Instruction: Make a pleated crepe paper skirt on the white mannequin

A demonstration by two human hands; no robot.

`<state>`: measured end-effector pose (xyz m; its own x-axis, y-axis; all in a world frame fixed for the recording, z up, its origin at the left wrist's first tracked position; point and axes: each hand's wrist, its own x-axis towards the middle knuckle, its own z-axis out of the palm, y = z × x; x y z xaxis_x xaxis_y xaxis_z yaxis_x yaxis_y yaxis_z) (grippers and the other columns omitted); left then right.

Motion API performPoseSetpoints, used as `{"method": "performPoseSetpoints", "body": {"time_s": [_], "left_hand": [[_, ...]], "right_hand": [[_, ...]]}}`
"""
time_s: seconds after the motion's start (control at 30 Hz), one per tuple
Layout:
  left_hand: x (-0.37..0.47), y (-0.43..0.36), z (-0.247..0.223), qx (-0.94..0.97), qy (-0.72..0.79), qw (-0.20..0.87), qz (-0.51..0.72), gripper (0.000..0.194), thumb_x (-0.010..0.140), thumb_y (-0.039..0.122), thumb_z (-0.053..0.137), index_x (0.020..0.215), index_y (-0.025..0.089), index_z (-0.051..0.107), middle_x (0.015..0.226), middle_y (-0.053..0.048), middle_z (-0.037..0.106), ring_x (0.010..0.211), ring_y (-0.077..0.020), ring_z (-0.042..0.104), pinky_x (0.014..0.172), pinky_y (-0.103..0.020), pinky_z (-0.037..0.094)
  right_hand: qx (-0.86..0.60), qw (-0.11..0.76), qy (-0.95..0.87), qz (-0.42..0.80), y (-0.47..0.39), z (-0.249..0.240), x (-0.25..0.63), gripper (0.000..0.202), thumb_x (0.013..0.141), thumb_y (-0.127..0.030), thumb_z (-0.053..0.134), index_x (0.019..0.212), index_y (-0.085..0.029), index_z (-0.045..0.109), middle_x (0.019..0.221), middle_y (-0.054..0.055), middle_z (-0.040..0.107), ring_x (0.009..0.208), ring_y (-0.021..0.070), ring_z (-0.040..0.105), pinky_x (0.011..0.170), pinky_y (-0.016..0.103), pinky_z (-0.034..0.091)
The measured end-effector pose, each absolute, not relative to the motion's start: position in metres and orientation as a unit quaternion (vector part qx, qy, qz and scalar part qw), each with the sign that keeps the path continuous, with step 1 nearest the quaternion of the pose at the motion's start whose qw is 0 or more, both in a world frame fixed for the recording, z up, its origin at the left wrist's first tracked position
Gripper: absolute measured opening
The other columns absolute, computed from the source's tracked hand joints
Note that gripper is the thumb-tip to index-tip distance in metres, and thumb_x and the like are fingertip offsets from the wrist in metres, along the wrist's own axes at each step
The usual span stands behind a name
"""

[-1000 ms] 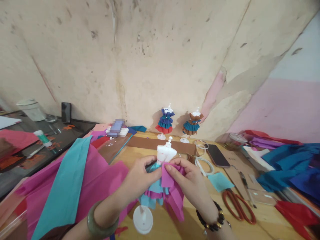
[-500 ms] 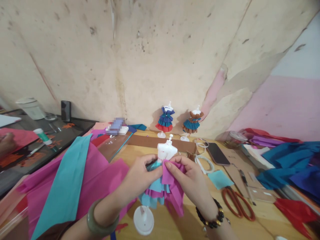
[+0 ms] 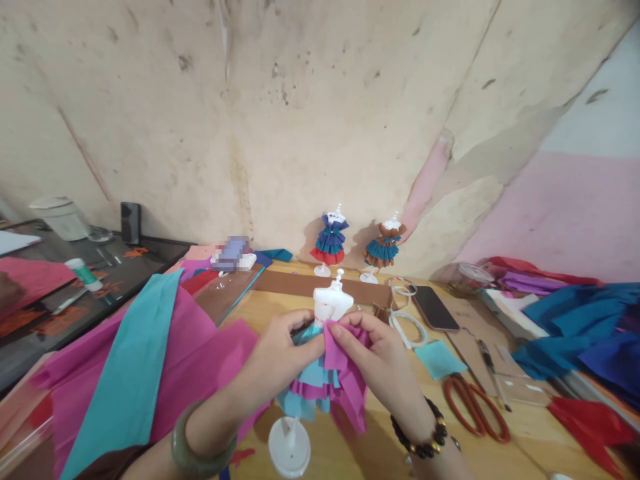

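Observation:
A small white mannequin (image 3: 333,303) on a round white stand (image 3: 289,448) leans slightly in front of me. It wears a tiered light blue and magenta paper skirt (image 3: 305,393). My left hand (image 3: 293,340) is closed around the waist, its thumb pressed on the top tier. Between the thumb and fingers of my right hand (image 3: 373,347), a magenta crepe paper strip (image 3: 353,393) is pinched against the front of the waist, its loose end hanging down on the right. The fingers behind the waist are partly hidden.
Two dressed mannequins (image 3: 331,240) stand by the wall. At right lie orange-handled scissors (image 3: 475,407), a phone (image 3: 436,308), a white cable (image 3: 407,327) and teal paper (image 3: 565,327). Magenta and light blue sheets (image 3: 130,373) spread at left, near a glue stick (image 3: 84,275) and another person's blurred hand (image 3: 10,293).
Both hands keep their grip at the waist. The stand's base has shifted very slightly down and right. The other person's hand at far left has moved a little.

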<state>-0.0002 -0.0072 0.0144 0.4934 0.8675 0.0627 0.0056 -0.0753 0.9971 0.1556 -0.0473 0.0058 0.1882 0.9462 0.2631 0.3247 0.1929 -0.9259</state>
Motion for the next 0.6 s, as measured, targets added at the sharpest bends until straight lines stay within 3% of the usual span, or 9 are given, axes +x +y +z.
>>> {"method": "performPoseSetpoints", "body": {"time_s": [0.6], "left_hand": [[-0.0015,-0.0094,0.0145,0.666,0.368,0.54,0.36,0.012,0.079,0.028,0.064,0.078,0.016,0.065,0.073,-0.002,0.068,0.07,-0.0204,0.065,0.06,-0.026,0.05]], "right_hand": [[-0.576,0.524,-0.556,0.291,-0.0476,0.0049,0.1552,0.028,0.081,-0.042,0.066,0.067,-0.018,0.063,0.06,-0.001,0.059,0.053,0.0128,0.05,0.051,0.024,0.04]]}}
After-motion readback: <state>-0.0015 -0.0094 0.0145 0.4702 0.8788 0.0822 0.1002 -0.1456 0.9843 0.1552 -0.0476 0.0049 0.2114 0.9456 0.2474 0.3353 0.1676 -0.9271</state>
